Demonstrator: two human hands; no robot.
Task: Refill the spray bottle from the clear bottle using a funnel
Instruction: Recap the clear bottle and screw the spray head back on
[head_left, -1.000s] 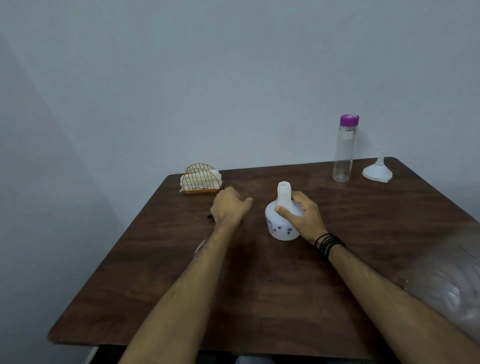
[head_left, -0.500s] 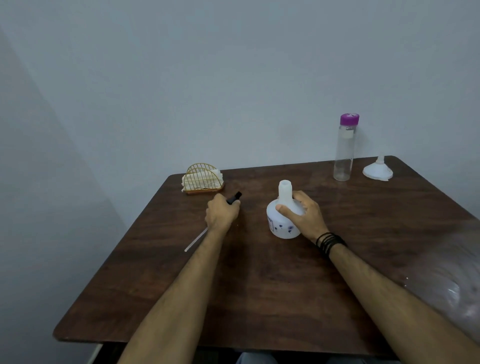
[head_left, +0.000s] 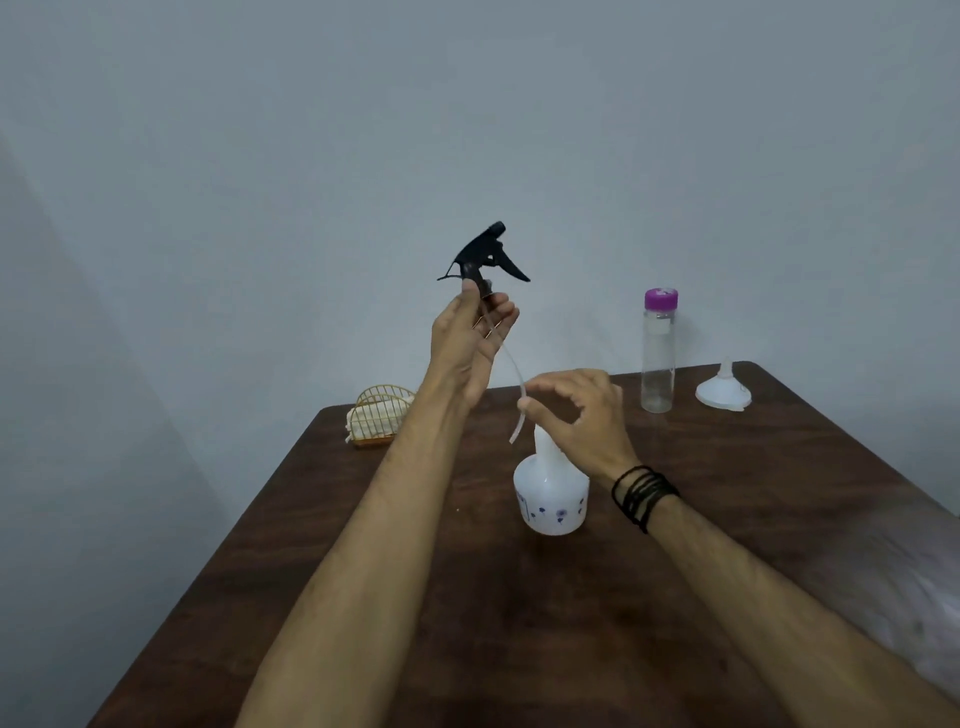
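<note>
The white spray bottle body (head_left: 551, 496), printed with small purple flowers, stands uncapped in the middle of the brown table (head_left: 467, 623). My left hand (head_left: 470, 338) holds the black spray head (head_left: 485, 257) high above the table by its collar. Its clear dip tube (head_left: 511, 384) hangs down and curves toward the bottle. My right hand (head_left: 582, 421) pinches the tube near its lower end, just over the bottle's neck. The tall clear bottle (head_left: 658, 358) with a purple cap stands at the back right. Right of it, the white funnel (head_left: 723, 394) rests upside down.
A gold wire napkin holder (head_left: 382, 418) sits at the table's back left corner. A grey wall rises directly behind the table. A blurred pale patch covers the table's right edge (head_left: 909, 597). Black bands circle my right wrist (head_left: 643, 493).
My left hand has lifted the spray head from the table to well above it. My right hand has let go of the bottle body and now pinches the dip tube.
</note>
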